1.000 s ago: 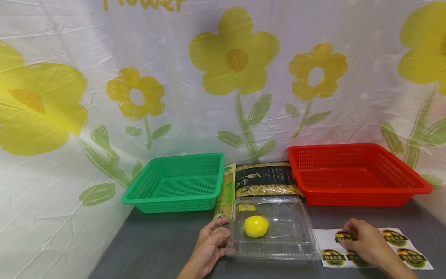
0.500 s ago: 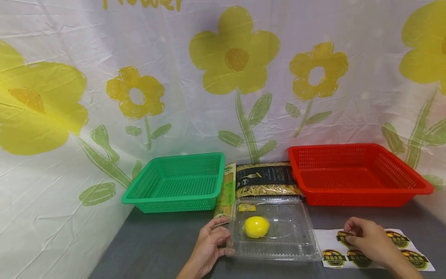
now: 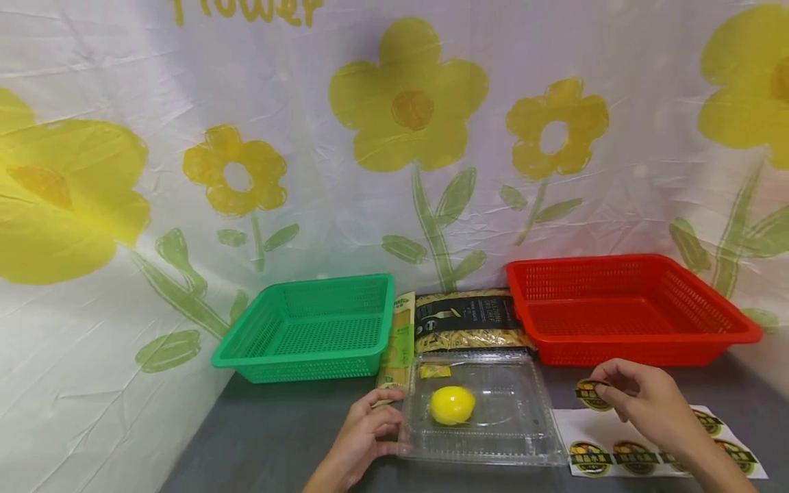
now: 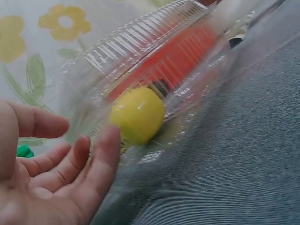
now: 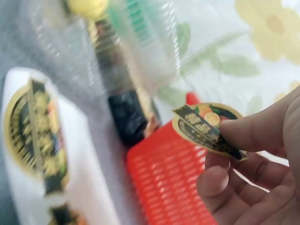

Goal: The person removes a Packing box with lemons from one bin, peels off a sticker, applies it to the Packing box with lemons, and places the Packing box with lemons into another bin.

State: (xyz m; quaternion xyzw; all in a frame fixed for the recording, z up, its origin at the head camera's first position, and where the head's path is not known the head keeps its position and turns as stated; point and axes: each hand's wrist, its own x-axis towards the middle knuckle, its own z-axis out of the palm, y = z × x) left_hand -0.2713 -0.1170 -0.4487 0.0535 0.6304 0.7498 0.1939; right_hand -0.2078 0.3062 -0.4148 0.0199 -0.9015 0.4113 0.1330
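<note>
Between the thumb and a finger of my right hand (image 3: pixel 647 400) is an oval black-and-gold fruit sticker (image 3: pixel 593 394), held in the air above the sheet. That white sheet (image 3: pixel 616 424) of similar stickers lies on the table under this hand. My left hand (image 3: pixel 366 431) touches the left edge of a clear plastic clamshell box (image 3: pixel 511 411), its fingers loosely bent. In the left wrist view the fingers (image 4: pixel 105 154) lie against the box's side. A yellow lemon (image 3: pixel 453 405) sits at the box's left part, with a small yellow packet (image 3: pixel 435 370) behind it.
A green basket (image 3: pixel 302 370) stands at the back left and a red basket (image 3: pixel 647 352) at the back right. Between them lie a bag of pasta (image 3: pixel 471 318) and a slim green-and-yellow pack (image 3: pixel 402 339). A flowered cloth (image 3: pixel 345 226) hangs behind.
The right hand has peeled the sticker off the sheet and lifted it up and slightly left. The left hand stays at the box's edge. The head view has tilted slightly.
</note>
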